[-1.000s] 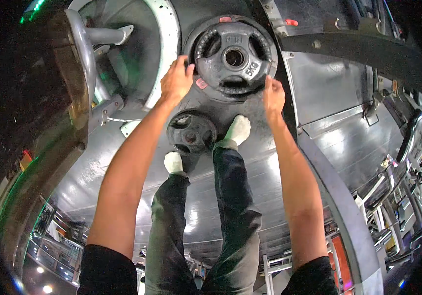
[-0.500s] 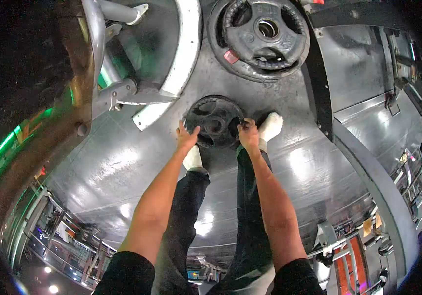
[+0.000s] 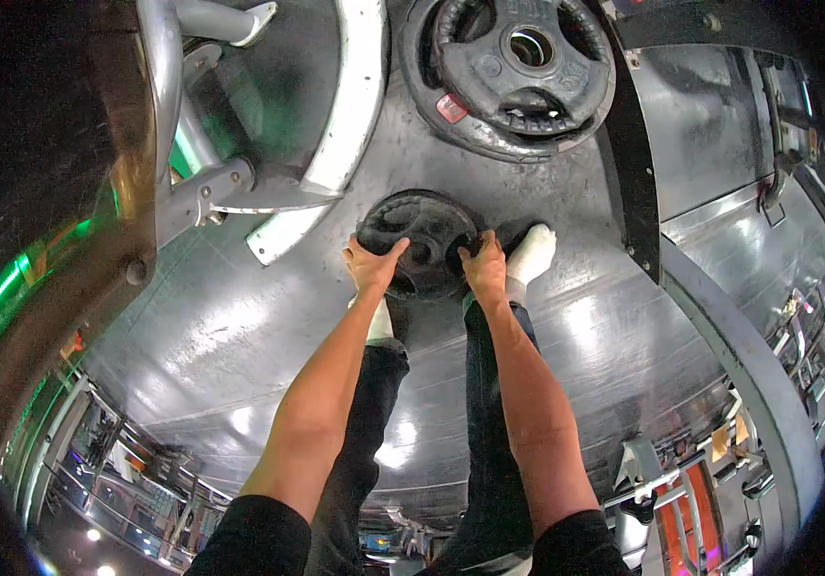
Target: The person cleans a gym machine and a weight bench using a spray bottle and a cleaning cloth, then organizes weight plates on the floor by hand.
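A small black weight plate [image 3: 420,216] with cut-out grips is between my two hands, just in front of my feet. My left hand [image 3: 374,265] grips its left rim, the thumb lying over the top face and the fingers at the edge. On the right side my right hand [image 3: 485,264] has its fingers wrapped round the plate's rim by a cut-out. Beyond it, larger black plates [image 3: 528,82] lie stacked, with a red mark on the lower one.
A white curved frame piece [image 3: 359,96] and grey machine tubes [image 3: 182,206] stand at the left. A black upright [image 3: 635,173] joins a grey beam [image 3: 734,355] on the right. My white-covered feet [image 3: 533,252] are on the dark floor [image 3: 211,336].
The small plate appears slightly larger and a little lower in view, with both hands still on it. My left thumb reaches further over its face. The view has shifted slightly.
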`<state>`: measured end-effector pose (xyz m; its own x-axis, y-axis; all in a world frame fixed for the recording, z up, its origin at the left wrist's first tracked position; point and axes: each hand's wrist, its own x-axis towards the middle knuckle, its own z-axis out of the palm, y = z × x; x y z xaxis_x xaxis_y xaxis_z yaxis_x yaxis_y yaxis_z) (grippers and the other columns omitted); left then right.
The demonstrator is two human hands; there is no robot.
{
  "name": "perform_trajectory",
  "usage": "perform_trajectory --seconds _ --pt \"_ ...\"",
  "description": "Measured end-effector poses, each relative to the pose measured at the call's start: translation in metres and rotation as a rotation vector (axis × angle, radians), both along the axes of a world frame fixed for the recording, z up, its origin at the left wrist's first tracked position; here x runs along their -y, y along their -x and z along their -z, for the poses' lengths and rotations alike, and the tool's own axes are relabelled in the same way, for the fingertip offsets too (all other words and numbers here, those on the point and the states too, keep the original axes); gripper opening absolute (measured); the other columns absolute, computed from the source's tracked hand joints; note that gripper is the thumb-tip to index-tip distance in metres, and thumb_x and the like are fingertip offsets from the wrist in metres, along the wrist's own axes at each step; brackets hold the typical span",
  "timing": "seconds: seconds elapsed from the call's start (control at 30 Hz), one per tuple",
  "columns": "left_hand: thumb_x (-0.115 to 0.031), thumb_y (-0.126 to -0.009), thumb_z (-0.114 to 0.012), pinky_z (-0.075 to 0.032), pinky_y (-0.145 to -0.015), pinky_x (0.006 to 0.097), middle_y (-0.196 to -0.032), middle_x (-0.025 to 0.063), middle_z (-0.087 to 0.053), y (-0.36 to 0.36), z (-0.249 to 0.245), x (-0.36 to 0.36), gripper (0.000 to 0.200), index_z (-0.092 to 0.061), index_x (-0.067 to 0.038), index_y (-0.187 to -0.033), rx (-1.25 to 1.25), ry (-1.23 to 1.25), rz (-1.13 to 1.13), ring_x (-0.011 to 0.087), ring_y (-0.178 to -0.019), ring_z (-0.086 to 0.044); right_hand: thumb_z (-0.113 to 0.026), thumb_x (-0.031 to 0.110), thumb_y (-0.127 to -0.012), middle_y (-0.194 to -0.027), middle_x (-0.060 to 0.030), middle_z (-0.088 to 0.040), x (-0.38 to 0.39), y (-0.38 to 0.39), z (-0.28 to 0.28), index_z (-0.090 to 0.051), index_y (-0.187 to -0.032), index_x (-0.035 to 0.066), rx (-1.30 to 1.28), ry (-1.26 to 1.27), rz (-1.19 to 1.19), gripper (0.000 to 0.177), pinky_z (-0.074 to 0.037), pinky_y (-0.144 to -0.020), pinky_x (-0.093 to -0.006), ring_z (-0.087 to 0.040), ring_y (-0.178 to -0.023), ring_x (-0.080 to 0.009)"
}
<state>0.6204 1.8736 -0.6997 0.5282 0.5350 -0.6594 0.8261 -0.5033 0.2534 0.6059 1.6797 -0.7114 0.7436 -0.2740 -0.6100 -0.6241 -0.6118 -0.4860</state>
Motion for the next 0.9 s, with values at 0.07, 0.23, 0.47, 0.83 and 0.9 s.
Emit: perform_trajectory --seconds 0.07,0.23,0.47,0.83,0.9 --pt "-0.048 -0.053 -0.085 -0.034 -0.099 0.0455 -0.123 0.0245 -0.037 0.0 0.002 0.007 0.117 -0.02 0.007 -0.134 -0.094 -0.115 0.095 0.0403 -0.117 -0.037 -0.07 0.018 -0.075 -0.105 -0.0256 -0.056 -0.002 0.003 0.001 -0.046 -0.111 0.0 0.018 0.03 -0.072 0.046 -0.046 -0.085 -0.0434 -0.055 -0.099 -0.0421" --pt "-0.041 -0.053 -0.086 -0.032 -0.1 0.0462 -0.126 0.0244 -0.03 0.007 0.007 0.01 0.119 -0.012 0.006 -0.134 -0.127 -0.108 0.2 0.041 -0.116 -0.033 -0.062 0.021 -0.082 -0.115 -0.0288 -0.051 0.01 -0.008 -0.003 -0.035 -0.128 -0.004 -0.14 -0.035 -0.252 0.059 -0.042 -0.093 -0.0435 -0.049 -0.107 -0.0434" --pt "-0.031 -0.055 -0.084 -0.032 -0.1 0.0458 -0.124 0.0226 -0.032 0.001 0.0 0.005 0.11 -0.015 0.004 -0.133 -0.101 -0.071 0.165 0.0396 -0.117 -0.033 -0.066 0.018 -0.079 -0.11 -0.0291 -0.052 0.011 0.012 0.016 -0.038 -0.125 -0.004 0.061 -0.006 -0.263 0.058 -0.044 -0.09 -0.0446 -0.051 -0.104 -0.0445" --pt "-0.031 -0.054 -0.082 -0.035 -0.099 0.0456 -0.12 0.0242 -0.036 0.0 -0.065 0.002 0.1 -0.023 0.002 -0.128 -0.007 0.007 0.185 0.0391 -0.116 -0.037 -0.07 0.015 -0.076 -0.095 -0.0254 -0.057 0.024 0.008 -0.056 -0.047 -0.114 -0.005 0.337 -0.119 -0.223 0.049 -0.048 -0.072 -0.0432 -0.057 -0.084 -0.0408" --pt "-0.031 -0.054 -0.082 -0.037 -0.097 0.0453 -0.119 0.0243 -0.037 -0.002 -0.083 0.003 0.1 -0.023 0.002 -0.128 0.006 0.041 0.189 0.0392 -0.114 -0.039 -0.068 0.017 -0.078 -0.1 -0.024 -0.058 0.03 -0.003 -0.083 -0.046 -0.118 -0.002 0.16 -0.153 -0.195 0.049 -0.047 -0.079 -0.0437 -0.057 -0.092 -0.0412"
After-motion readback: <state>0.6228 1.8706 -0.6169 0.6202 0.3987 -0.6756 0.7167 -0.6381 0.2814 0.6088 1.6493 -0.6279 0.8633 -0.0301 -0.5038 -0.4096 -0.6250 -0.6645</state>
